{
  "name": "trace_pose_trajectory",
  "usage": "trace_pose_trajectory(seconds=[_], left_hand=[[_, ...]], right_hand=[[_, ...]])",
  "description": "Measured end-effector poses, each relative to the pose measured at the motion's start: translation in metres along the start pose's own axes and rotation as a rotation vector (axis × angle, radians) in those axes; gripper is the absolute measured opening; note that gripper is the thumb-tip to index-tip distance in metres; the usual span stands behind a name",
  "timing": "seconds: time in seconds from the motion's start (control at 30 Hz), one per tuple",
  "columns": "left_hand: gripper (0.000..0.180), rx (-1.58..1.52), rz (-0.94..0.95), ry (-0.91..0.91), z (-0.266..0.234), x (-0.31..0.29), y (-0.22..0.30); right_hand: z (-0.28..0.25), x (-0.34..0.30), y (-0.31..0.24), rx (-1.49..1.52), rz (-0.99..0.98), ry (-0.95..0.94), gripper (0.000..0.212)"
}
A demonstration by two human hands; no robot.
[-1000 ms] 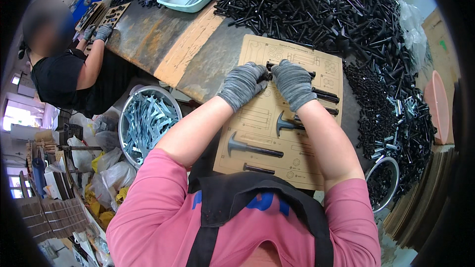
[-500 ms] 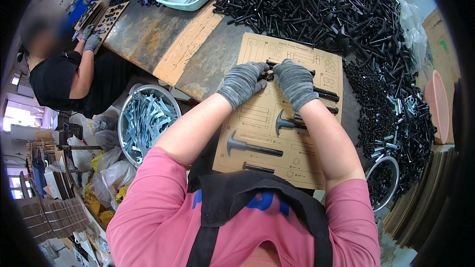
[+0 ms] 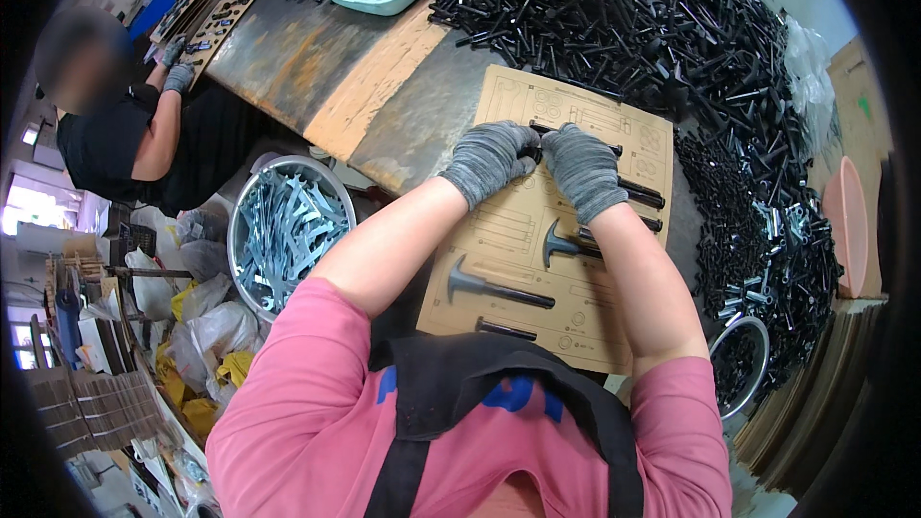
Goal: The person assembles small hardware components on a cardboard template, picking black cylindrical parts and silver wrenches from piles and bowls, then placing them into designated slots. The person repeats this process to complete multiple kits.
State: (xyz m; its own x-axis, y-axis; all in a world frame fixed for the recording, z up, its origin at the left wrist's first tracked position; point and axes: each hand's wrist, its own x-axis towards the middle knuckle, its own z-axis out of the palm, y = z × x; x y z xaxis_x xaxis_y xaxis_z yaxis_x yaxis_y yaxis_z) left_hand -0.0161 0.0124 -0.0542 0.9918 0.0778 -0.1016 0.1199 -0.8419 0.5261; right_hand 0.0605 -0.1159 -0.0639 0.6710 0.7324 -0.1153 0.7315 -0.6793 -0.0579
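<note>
Cardboard (image 3: 523, 201), in the head view, is rested over the edge of the tabletop (image 3: 413, 129), presumably for easy reach. The left hand (image 3: 491, 163) and right hand (image 3: 583, 171) are loosely curled above it; whether the dark piece (image 3: 535, 155) between is in either grip cannot be determined.

Worn grey counter (image 3: 288, 48) with a pale strip (image 3: 374, 82)
On it lie a light-blue tray (image 3: 382, 7), heaped black rods (image 3: 604, 29), smaller black pieces (image 3: 712, 197) and a printed brown board (image 3: 518, 264)

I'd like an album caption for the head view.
Gloved left hand and right hand over a printed cardboard sheet, black hardware heaped beyond.
</note>
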Motion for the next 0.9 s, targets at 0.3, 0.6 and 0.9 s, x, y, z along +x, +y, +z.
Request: trace_pose_trajectory(seconds=[0.3,0.6,0.9], left_hand=[[0.036,-0.142,0.112,0.4,-0.004,-0.055,-0.016],[0.026,-0.301,-0.823,0.726,0.006,-0.213,-0.235],[0.047,0.122,-1.147,0.303,0.02,-0.191,-0.304]], right_hand=[[0.006,-0.017,0.026,0.278,-0.22,0.39,0.014],[-0.002,-0.056,0.074,0.715,-0.083,0.246,0.016],[0.007,-0.066,0.087,0.872,0.094,0.191,0.017]])
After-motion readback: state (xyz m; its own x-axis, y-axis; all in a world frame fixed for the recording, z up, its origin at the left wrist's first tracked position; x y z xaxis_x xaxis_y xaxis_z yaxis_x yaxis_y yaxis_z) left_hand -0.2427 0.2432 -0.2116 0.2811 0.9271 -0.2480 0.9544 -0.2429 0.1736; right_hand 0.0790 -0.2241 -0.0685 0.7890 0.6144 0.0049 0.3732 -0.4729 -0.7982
